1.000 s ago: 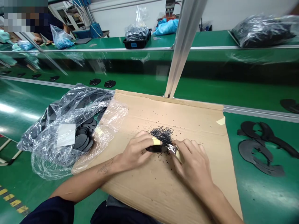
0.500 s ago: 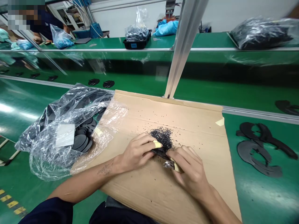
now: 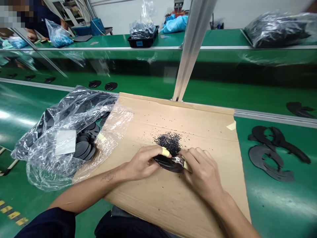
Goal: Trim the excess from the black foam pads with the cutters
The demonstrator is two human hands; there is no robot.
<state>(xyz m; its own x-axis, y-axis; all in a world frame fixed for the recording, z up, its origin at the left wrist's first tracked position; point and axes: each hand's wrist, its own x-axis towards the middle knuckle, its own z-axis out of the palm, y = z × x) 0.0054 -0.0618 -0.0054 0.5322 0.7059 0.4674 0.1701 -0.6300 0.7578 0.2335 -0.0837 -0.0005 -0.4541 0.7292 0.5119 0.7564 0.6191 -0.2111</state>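
Observation:
A black, roundish flat part (image 3: 168,165) is pinched between the fingers and thumb of my left hand (image 3: 143,162), which has yellow tape on a fingertip. My right hand (image 3: 201,168) is wrapped round small metal cutters (image 3: 178,160), whose jaws lie over the part's upper right edge. Just beyond both hands, a pile of tiny black scraps (image 3: 169,141) lies on a cardboard sheet (image 3: 158,201), with loose bits scattered round it.
On the left, a clear plastic bag (image 3: 47,142) holds black discs (image 3: 83,149). Curved black parts (image 3: 266,155) lie on the green table at right. A metal post (image 3: 189,56) rises behind the cardboard. A person (image 3: 42,16) is at the far upper left.
The black part has turned so more of its face shows. The cutters have come up from below onto its edge. The whole view has shifted slightly.

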